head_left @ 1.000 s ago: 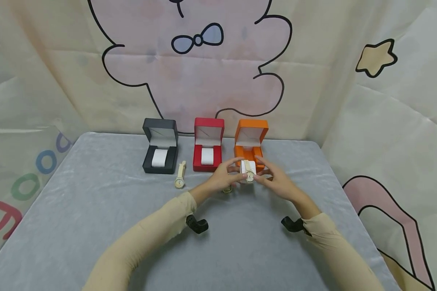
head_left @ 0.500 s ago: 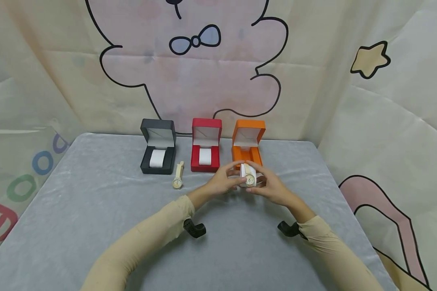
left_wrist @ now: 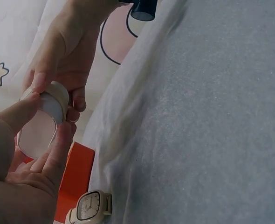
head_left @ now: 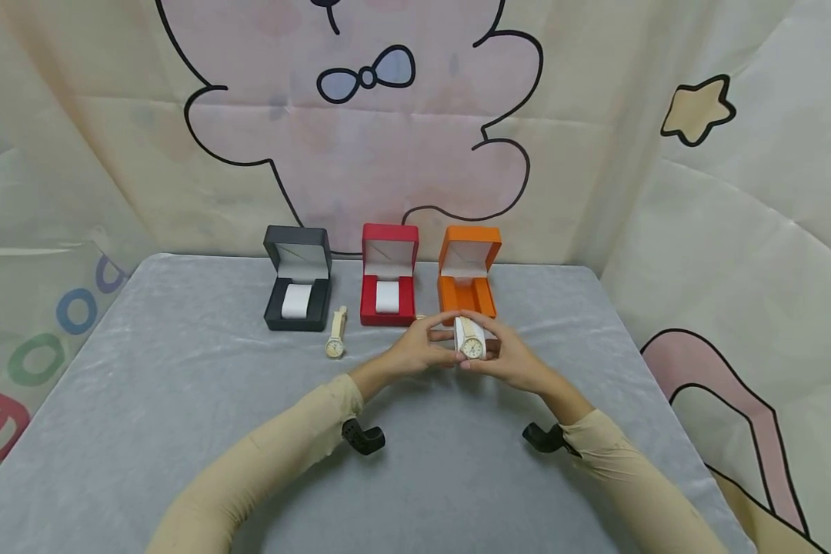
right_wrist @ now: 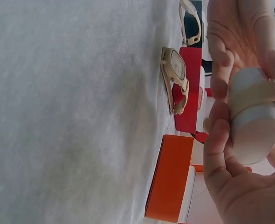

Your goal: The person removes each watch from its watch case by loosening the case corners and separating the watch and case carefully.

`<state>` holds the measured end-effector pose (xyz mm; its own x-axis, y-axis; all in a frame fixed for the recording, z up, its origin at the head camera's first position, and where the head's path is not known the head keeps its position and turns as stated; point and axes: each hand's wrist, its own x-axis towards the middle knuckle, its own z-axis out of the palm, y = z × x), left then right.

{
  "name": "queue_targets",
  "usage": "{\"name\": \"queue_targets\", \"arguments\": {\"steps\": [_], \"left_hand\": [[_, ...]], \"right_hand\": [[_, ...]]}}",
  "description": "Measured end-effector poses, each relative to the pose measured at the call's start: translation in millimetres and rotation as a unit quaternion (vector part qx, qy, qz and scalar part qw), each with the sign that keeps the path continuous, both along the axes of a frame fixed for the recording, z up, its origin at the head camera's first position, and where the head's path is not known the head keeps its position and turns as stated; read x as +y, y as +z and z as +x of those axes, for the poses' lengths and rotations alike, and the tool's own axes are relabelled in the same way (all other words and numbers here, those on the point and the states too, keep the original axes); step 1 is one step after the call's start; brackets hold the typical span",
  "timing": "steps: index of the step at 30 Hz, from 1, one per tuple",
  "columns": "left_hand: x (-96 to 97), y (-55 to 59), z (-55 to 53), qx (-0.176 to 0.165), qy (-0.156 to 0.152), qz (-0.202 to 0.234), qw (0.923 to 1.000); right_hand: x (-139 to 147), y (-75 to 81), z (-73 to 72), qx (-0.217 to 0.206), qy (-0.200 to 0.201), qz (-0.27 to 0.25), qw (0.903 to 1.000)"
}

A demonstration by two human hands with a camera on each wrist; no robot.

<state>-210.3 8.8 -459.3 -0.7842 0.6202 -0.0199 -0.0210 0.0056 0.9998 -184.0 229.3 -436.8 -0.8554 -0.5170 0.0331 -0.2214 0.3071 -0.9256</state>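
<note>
In the head view, a white watch cushion (head_left: 482,335) with a cream-strapped, round-faced wristwatch (head_left: 471,348) around it is held up in front of the orange watch box (head_left: 485,298). My left hand (head_left: 417,350) grips one side of the cushion, and my right hand (head_left: 515,359) holds the opposite side. Both wrist views show fingers and thumbs curled about the cushion (left_wrist: 37,133); the strap (right_wrist: 254,97) crosses its middle. Below the hands lies a second wristwatch (right_wrist: 175,65) with a squarish face, mostly hidden by my left hand in the head view.
A black watch box (head_left: 271,312) and a red watch box (head_left: 406,302) stand with raised lids, each holding a white cushion. The orange box's lid is also up, with no cushion visible inside. Another cream wristwatch (head_left: 335,332) lies on the grey cloth (head_left: 429,477), left of my hands.
Both hands have drawn the cushion and its watch away from the orange box, toward my body. My right fingers have closed in around it. The head view has shifted slightly.
</note>
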Motion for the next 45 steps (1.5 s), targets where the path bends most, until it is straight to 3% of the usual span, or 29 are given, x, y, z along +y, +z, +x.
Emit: {"name": "queue_targets", "arguments": {"steps": [15, 23, 26, 31, 36, 45], "left_hand": [[1.1, 0.6, 3.4, 0.015, 0.021, -0.023, 0.9994], [1.3, 0.7, 2.0, 0.028, 0.025, -0.017, 0.9992], [0.8, -0.3, 0.1, 0.037, 0.027, -0.015, 0.9989], [-0.3, -0.9, -2.2, 0.047, 0.017, -0.015, 0.9986], [-3.4, 1.2, -3.2, 0.059, 0.012, -0.030, 0.9978], [-7.0, -0.2, -3.8, 0.051, -0.004, -0.024, 0.9984]], "right_hand": [[-3, -1.1, 1.3, -0.001, -0.003, -0.002, 1.0000], [-10, 0.3, -0.1, 0.071, -0.017, 0.076, 0.9945], [-12, 0.9, -0.6, 0.079, -0.018, 0.085, 0.9931], [-12, 1.1, -1.1, 0.070, -0.015, 0.081, 0.9941], [-9, 0.3, -3.3, 0.027, 0.002, 0.035, 0.9990], [-5, -3.8, -7.4, -0.008, 0.023, 0.003, 0.9997]]}}
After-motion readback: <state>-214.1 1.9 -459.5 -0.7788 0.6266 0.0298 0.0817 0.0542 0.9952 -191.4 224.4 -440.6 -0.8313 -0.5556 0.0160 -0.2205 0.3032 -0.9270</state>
